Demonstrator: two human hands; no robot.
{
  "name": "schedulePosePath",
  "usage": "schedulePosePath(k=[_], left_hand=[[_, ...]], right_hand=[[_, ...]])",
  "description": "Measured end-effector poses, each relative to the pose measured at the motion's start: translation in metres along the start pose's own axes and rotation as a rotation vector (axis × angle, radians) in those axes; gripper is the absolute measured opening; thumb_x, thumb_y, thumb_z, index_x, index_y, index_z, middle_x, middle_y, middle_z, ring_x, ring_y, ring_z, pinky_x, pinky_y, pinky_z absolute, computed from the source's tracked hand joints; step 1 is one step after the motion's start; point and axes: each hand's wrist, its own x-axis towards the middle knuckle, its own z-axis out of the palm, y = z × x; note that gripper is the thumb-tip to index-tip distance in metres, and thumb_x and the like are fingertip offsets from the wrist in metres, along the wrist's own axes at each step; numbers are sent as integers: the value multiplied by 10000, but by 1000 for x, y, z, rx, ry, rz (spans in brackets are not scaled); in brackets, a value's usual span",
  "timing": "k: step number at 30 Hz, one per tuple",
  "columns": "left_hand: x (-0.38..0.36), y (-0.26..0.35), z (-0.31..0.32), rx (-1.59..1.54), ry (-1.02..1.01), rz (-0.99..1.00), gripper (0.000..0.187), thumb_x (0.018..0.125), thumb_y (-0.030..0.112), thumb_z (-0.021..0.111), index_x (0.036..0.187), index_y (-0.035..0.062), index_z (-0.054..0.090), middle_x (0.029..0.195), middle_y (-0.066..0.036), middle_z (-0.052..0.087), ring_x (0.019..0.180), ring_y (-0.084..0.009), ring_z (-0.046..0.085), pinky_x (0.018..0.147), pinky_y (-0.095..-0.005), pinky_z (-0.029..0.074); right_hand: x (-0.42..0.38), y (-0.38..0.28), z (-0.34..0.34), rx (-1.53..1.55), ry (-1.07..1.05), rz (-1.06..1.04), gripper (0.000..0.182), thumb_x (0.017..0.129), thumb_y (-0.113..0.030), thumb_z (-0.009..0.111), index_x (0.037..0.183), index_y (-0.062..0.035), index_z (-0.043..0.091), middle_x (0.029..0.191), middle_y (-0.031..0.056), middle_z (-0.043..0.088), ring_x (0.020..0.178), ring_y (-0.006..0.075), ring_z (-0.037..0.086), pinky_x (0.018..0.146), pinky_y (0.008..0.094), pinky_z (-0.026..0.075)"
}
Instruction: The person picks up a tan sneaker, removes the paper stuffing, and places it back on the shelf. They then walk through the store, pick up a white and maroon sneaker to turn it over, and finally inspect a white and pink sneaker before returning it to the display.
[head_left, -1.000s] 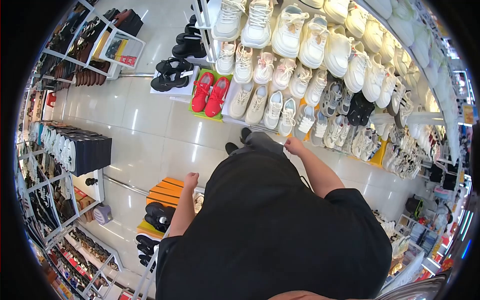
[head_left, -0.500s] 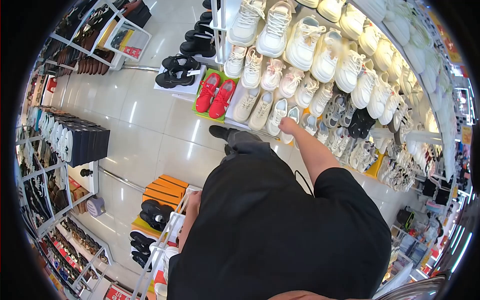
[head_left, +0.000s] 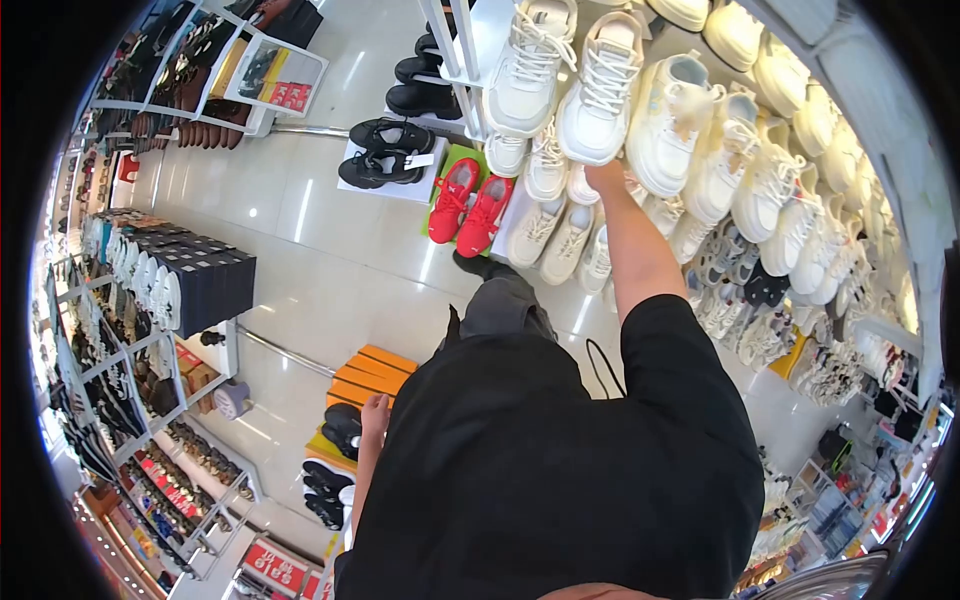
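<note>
My right hand (head_left: 603, 178) reaches up to the shoe shelves, just below the toe of a white lace-up sneaker (head_left: 598, 100). Its fingers are hidden against the shoes, so whether it grips one cannot be seen. Beside it stand another white sneaker (head_left: 527, 70) and a cream sneaker (head_left: 668, 130). On the lower tier, beige sneakers (head_left: 568, 245) sit in a row. My left hand (head_left: 375, 413) hangs low at my side, fingers curled with nothing visible in them. It is nearest to the orange shoeboxes (head_left: 372, 372) and a pair of black shoes (head_left: 343, 430).
Red sneakers (head_left: 484, 215) on a green box and black sneakers (head_left: 385, 150) on a white box stand at the shelf's end. Tiled floor (head_left: 290, 240) runs between the displays. Dark boxes (head_left: 215, 285) with white shoes and shoe racks (head_left: 120, 370) line the left.
My right hand has moved up from the lower row to the larger white sneakers. My left hand has let go of the white rack rail. My view has shifted closer to the shelves.
</note>
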Motion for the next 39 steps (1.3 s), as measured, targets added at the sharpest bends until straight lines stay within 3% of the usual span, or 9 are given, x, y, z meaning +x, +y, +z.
schedulePosePath(k=[2,6,15,18,21,23,26,31,39], left_hand=[[-10,28,-18,-31,16,-58,237,789,202,528,935,16,539,679,-22,528,549,-89,480,468,-212,373],[-12,50,-39,11,46,-145,217,795,202,527,937,37,534,683,-10,509,543,-82,464,446,-204,351],[23,35,-54,206,10,77,275,795,197,532,927,-44,547,854,-96,602,787,-145,562,725,-247,422],[68,-4,-56,-291,-27,2,280,796,204,531,926,-42,551,825,-99,602,765,-142,563,697,-248,430],[71,19,-68,210,-2,62,291,798,216,524,933,-40,548,815,-99,597,724,-142,559,658,-248,434],[70,46,-74,178,-8,23,293,800,220,514,939,-37,546,801,-92,592,690,-137,552,630,-242,432],[94,54,-83,207,-28,47,288,800,216,505,943,-31,544,782,-85,586,653,-126,538,599,-234,424],[119,115,-97,124,-133,186,290,801,212,500,963,-26,535,816,-86,577,694,-124,530,614,-235,421],[66,272,-69,-37,-770,594,494,801,274,520,1196,30,354,1141,-138,446,1003,-207,475,827,-318,392]], right_hand=[[-8,-12,-10,8,157,-150,493,786,-263,445,1215,-45,337,1028,212,531,996,321,496,827,391,400],[13,-27,-23,53,237,-214,489,776,-281,458,1202,-61,359,1039,200,528,996,316,497,828,386,401],[12,-27,-41,209,294,-255,481,754,-321,489,1173,-97,410,1065,175,522,996,306,499,831,376,405],[-5,-36,-52,302,335,-318,479,747,-334,499,1163,-109,427,1074,166,520,996,302,500,832,373,407],[-26,-47,-76,411,334,-409,476,739,-348,510,1153,-121,444,1082,157,517,996,299,501,833,370,408],[-49,-62,-101,409,257,-348,475,735,-357,517,1147,-129,456,1088,152,516,996,297,501,834,368,409],[-80,-94,-144,21,-174,172,500,701,-310,564,1133,-83,454,1064,166,525,981,304,508,819,363,418],[-156,-83,-151,-205,-214,-159,266,657,-248,593,791,-19,569,803,154,584,776,306,553,672,384,431],[-312,-236,-270,123,-404,-466,211,650,-171,626,747,-25,509,628,101,503,574,237,489,541,321,383]])
